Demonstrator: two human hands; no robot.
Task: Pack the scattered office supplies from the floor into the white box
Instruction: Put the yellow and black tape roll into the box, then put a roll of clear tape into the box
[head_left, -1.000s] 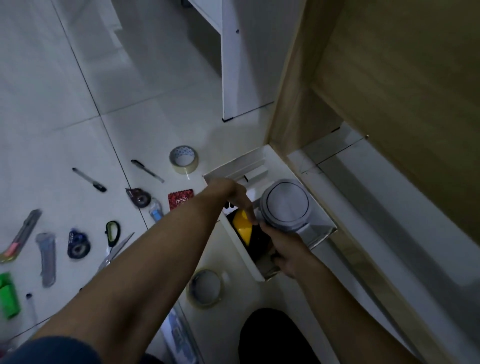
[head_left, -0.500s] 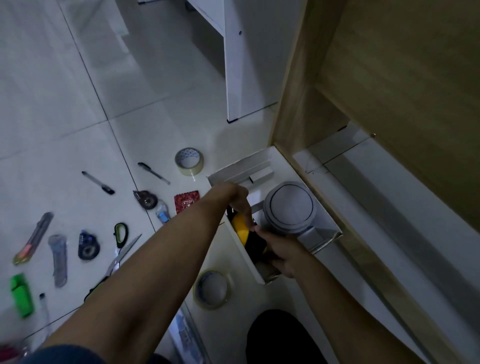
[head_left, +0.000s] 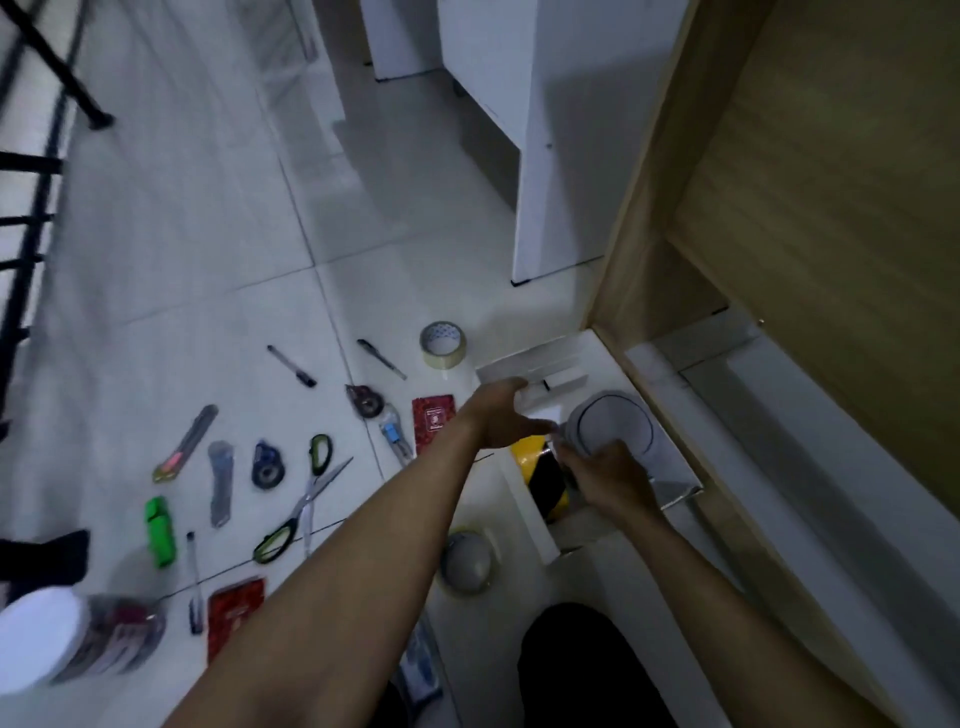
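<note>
The white box (head_left: 519, 370) sits on the floor against a wooden cabinet. Inside it are a round grey container (head_left: 618, 423) and a yellow-and-black tape roll (head_left: 540, 467). My left hand (head_left: 504, 422) hovers over the box's near side, fingers spread and holding nothing. My right hand (head_left: 608, 480) grips the near edge of the round grey container. Scattered on the tiles to the left are a clear tape roll (head_left: 442, 344), two pens (head_left: 291, 365), scissors (head_left: 306, 499), a green highlighter (head_left: 159, 530), cutters (head_left: 221, 483) and correction tapes (head_left: 267, 464).
The wooden cabinet (head_left: 779, 208) walls off the right side. A white furniture panel (head_left: 535, 182) stands behind the box. Another tape roll (head_left: 466, 561), red packets (head_left: 434, 423) and a white-lidded jar (head_left: 41, 639) lie near me. A black metal frame (head_left: 31, 156) runs along the far left.
My left hand has lifted off the yellow-and-black tape roll and opened. My right hand has shifted up onto the round grey container. The view has tilted to show more floor.
</note>
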